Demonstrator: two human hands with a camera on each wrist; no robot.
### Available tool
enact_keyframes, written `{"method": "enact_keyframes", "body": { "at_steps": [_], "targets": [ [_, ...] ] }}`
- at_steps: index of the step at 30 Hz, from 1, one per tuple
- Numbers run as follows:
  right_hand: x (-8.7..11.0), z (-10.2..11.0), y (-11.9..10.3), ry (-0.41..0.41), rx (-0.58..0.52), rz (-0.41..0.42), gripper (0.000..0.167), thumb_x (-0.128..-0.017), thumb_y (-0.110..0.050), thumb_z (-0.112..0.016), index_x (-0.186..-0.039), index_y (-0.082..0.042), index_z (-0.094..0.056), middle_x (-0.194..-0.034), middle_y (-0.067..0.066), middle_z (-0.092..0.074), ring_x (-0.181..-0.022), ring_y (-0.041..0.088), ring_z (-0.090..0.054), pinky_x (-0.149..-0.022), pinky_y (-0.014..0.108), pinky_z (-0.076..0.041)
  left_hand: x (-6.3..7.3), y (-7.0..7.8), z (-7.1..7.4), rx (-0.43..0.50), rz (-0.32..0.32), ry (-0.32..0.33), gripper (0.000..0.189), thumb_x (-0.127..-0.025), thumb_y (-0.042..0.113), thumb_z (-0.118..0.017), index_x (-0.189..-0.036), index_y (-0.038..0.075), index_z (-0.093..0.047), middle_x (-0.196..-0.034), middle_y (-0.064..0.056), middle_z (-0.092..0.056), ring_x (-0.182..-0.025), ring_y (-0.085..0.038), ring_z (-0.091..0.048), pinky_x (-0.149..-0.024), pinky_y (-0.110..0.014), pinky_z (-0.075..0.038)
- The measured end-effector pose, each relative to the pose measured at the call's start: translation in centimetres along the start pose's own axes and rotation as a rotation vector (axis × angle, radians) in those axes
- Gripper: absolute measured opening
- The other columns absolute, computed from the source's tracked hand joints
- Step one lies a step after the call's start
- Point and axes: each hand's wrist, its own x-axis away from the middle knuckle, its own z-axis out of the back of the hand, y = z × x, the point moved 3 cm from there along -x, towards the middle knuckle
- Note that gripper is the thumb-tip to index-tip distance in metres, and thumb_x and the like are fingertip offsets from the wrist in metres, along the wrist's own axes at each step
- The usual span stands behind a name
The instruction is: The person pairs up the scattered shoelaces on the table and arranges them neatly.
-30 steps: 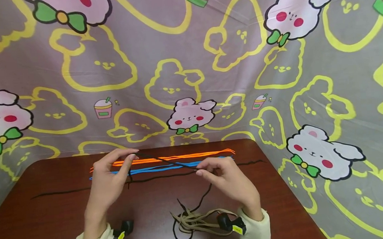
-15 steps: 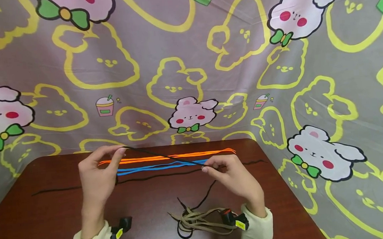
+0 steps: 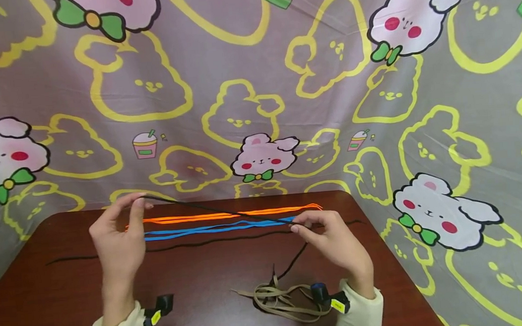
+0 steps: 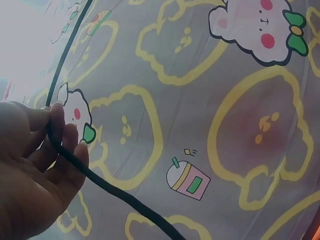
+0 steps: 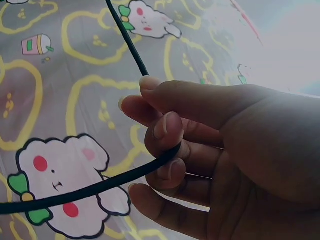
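A thin black shoelace is stretched in the air between my hands, sloping down to the right in the head view. My left hand pinches it between thumb and fingertips at the higher end. Lower down, my right hand grips it with thumb and index finger. In the left wrist view the lace passes through the fingers and hangs off below. The right wrist view has it running on between the other curled fingers. From there the lace drops to a tangled tan shoelace bundle near the table front.
Behind the hands, orange laces and blue laces lie straight across the brown table. In front of them another black lace stretches sideways. A patterned curtain encloses the back and right.
My left hand has moved left and slightly up, my right hand a little right, so the stretched span is longer. The black loop at the tan bundle has shrunk as lace was drawn out.
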Motion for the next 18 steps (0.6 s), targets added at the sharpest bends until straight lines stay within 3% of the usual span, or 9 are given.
{"method": "enact_keyframes", "body": {
  "at_steps": [18],
  "targets": [
    [0.7, 1.6, 1.1, 0.047, 0.001, -0.072, 0.007, -0.097, -0.019, -0.071, -0.101, -0.016, -0.076, -0.083, -0.008, -0.072, -0.078, 0.017, -0.066, -0.078, 0.029, -0.056, -0.3, -0.7, 1.4, -0.037, 0.022, 0.121, 0.016, -0.094, -0.003, -0.068, -0.099, -0.018, -0.07, -0.082, 0.018, -0.069, -0.077, -0.001, -0.063, -0.07, -0.02, -0.041]
  ]
}}
